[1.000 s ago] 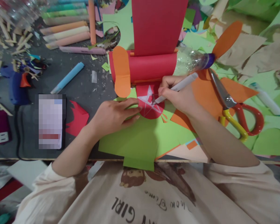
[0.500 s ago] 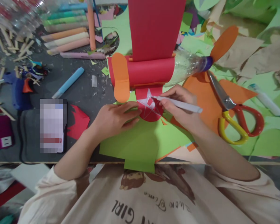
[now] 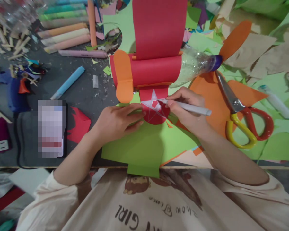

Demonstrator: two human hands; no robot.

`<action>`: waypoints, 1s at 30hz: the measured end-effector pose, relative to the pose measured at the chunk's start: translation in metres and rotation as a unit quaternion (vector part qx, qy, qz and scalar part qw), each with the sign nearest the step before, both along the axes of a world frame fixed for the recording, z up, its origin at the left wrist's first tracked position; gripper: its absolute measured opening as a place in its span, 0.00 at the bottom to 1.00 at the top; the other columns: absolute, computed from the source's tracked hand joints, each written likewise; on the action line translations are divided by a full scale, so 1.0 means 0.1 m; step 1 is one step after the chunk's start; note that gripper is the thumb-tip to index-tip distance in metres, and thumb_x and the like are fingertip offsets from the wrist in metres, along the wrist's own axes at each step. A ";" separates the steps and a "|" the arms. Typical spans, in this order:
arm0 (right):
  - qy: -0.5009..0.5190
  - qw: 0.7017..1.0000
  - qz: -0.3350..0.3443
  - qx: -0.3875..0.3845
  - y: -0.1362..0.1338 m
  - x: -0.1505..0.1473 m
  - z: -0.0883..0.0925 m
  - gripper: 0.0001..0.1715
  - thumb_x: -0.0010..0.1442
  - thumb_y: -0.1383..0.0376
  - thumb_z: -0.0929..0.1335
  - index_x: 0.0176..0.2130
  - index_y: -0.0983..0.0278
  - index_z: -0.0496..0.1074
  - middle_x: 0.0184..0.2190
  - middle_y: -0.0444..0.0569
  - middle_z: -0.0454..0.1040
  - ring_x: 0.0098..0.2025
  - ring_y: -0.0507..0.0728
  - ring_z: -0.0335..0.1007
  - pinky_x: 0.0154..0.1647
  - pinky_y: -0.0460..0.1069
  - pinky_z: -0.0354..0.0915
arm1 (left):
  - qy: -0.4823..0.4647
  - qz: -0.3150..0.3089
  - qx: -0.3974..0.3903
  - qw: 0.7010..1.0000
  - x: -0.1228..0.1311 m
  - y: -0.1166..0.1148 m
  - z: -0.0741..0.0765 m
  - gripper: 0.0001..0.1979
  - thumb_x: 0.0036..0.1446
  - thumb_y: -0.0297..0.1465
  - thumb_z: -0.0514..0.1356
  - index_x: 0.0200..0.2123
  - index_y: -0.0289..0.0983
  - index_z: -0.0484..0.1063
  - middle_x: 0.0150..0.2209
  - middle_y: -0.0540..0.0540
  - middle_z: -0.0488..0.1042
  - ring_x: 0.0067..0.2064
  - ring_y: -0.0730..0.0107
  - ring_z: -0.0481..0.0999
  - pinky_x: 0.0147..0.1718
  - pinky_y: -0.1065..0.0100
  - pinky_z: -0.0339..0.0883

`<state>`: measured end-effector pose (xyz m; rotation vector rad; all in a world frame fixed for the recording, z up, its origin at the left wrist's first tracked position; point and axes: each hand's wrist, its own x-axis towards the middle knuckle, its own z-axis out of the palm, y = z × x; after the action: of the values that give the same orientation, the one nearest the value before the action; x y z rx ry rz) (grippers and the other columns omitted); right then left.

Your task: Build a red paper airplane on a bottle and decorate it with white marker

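1. Light moderate, diffuse, apparently from above; dark worktop [image 3: 86, 96] reads dull grey, papers brighter.
2. Broad soft-edged shadow across the green paper [image 3: 139, 146], right part of the sheet lighter.
3. Small glints on the plastic bottle [image 3: 195, 62]; muted sheen on the scissors [image 3: 236, 105] blades.
4. Phone [image 3: 50, 128] screen masked by coarse pixel blocks, unreadable.
5. Wide-angle stretch toward the edges; sleeves [image 3: 257, 195] drawn out.
6. Upper-left clear plastic [image 3: 16, 12] smeared; star [image 3: 153, 104] outline legible, slightly soft.
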<state>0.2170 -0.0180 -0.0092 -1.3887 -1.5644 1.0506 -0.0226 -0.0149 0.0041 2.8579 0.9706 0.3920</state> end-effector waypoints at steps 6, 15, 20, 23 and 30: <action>0.010 0.998 0.067 0.017 0.00 0.01 0.00 0.11 0.62 0.57 0.70 0.30 0.60 0.71 0.23 0.42 0.72 0.24 0.51 0.63 0.25 0.47 0.58 | 0.001 -0.004 -0.014 1.000 -0.01 0.00 -0.01 0.14 0.70 0.34 0.52 0.42 0.41 0.79 0.45 0.47 0.82 0.35 0.71 0.83 0.27 0.70 0.68; 0.012 0.999 0.047 -0.003 0.00 0.00 -0.01 0.15 0.60 0.52 0.71 0.30 0.60 0.71 0.23 0.42 0.72 0.24 0.51 0.63 0.25 0.48 0.59 | -0.021 -0.003 0.032 0.999 0.02 0.01 0.01 0.15 0.70 0.33 0.52 0.39 0.40 0.79 0.42 0.50 0.83 0.31 0.75 0.82 0.24 0.70 0.65; 0.003 1.000 0.022 0.021 0.00 0.01 -0.01 0.15 0.60 0.55 0.71 0.27 0.60 0.69 0.21 0.41 0.70 0.23 0.51 0.62 0.25 0.48 0.59 | -0.021 -0.010 0.018 1.000 0.01 0.01 0.01 0.14 0.69 0.32 0.53 0.40 0.39 0.79 0.42 0.48 0.83 0.33 0.74 0.82 0.25 0.70 0.66; 0.005 0.998 0.057 0.004 0.00 0.02 0.00 0.14 0.61 0.54 0.70 0.29 0.60 0.71 0.21 0.42 0.70 0.22 0.51 0.61 0.24 0.48 0.58 | -0.016 -0.009 0.011 1.000 0.00 0.01 0.01 0.13 0.69 0.32 0.54 0.41 0.39 0.79 0.43 0.48 0.83 0.34 0.73 0.82 0.25 0.69 0.66; -0.013 1.000 0.013 0.002 0.00 0.00 0.02 0.16 0.59 0.54 0.71 0.25 0.58 0.67 0.20 0.42 0.69 0.23 0.53 0.62 0.24 0.49 0.59 | -0.024 -0.008 0.016 1.000 0.01 0.01 0.01 0.14 0.69 0.32 0.53 0.40 0.39 0.79 0.43 0.48 0.83 0.33 0.72 0.82 0.24 0.69 0.65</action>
<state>0.2167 -0.0180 -0.0076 -1.3878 -1.6056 1.0473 -0.0217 -0.0139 0.0048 2.8694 0.9405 0.4761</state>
